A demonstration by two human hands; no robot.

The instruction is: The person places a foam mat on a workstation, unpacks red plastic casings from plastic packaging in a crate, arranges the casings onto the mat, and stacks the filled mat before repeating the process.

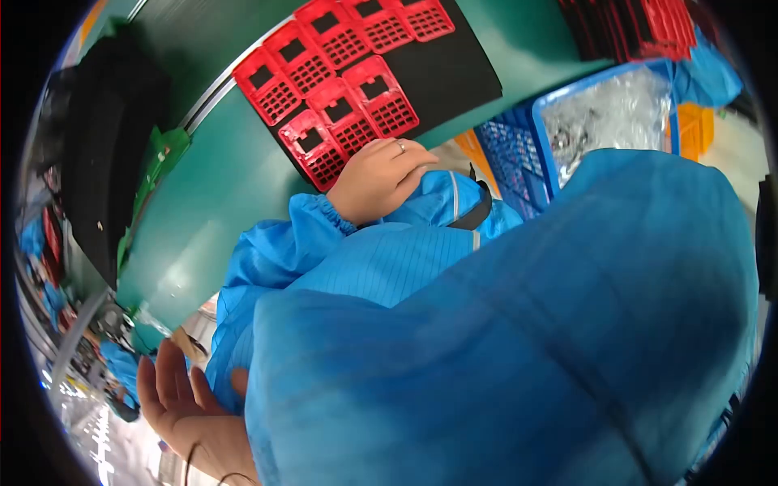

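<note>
The left hand (377, 180) is showing its back at the near edge of the worktop (207, 174), its fingers lying together and bending loosely to the right; one is wearing a ring (402, 147). It is overlapping the nearest of the red grids (350, 125) in view, though whether it is touching them, or holding something underneath, cannot be told. The right hand (190, 417) is reaching out past a wide blue sleeve (519, 356), well apart from the left one and beyond the worktop's near edge; its fingers are standing loosely apart and curling slightly, grasping nothing in view.

The red grids are lying in two rows on a black mat (450, 61), five in the farther row and three in the nearer, along the worktop's near edge. More red pieces (636, 28) are standing close together toward the right end of the worktop. Below that edge, a blue crate (510, 154) is holding clear plastic (604, 113). Any markings on the grids are staying too small to read.
</note>
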